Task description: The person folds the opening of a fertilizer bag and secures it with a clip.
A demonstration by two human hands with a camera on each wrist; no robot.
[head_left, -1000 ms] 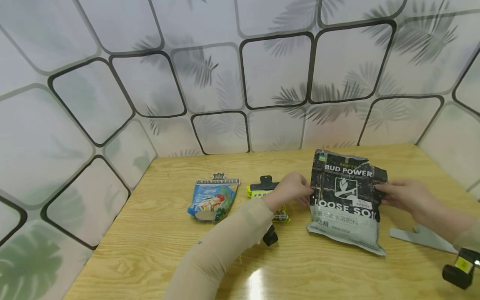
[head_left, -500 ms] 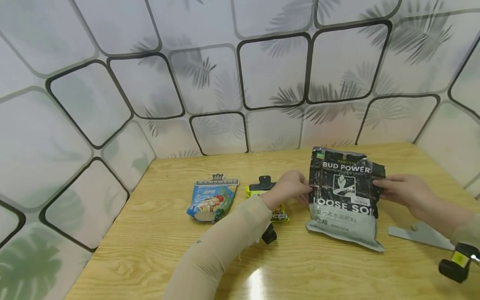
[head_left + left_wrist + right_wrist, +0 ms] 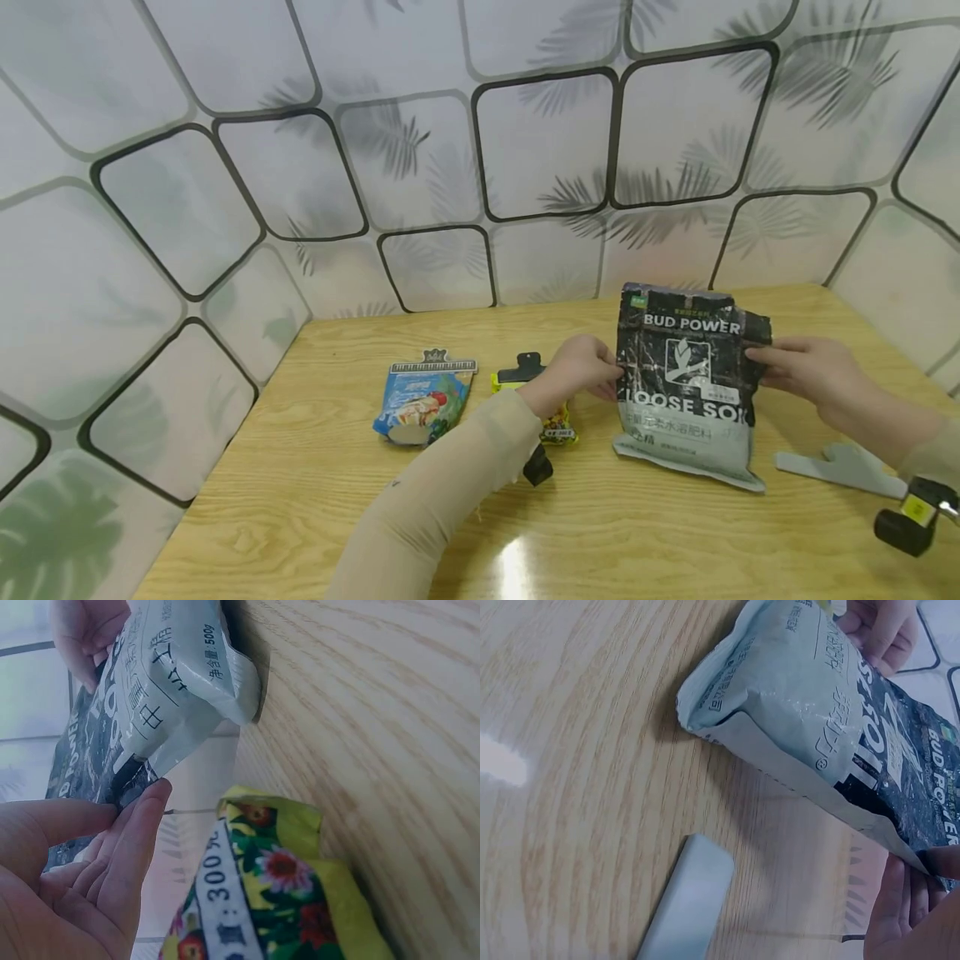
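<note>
A black and light grey bag of plant soil or fertilizer, printed "BUD POWER LOOSE SOIL", stands propped up at the table's right half. My left hand pinches its left edge between thumb and fingers. At the opposite edge, my right hand pinches the bag too, thumb in front. In the left wrist view, a yellow flowered packet lies close by my left hand. A flat light grey piece lies on the table below my right hand.
A blue food packet with a wide ornate clip across its top lies to the left. A black clip grips the yellow packet, partly behind my left arm. Patterned panels wall in the wooden table.
Both hands have raised the bag slightly and shifted it toward the back of the table. Their pinch on its sides stays the same.
</note>
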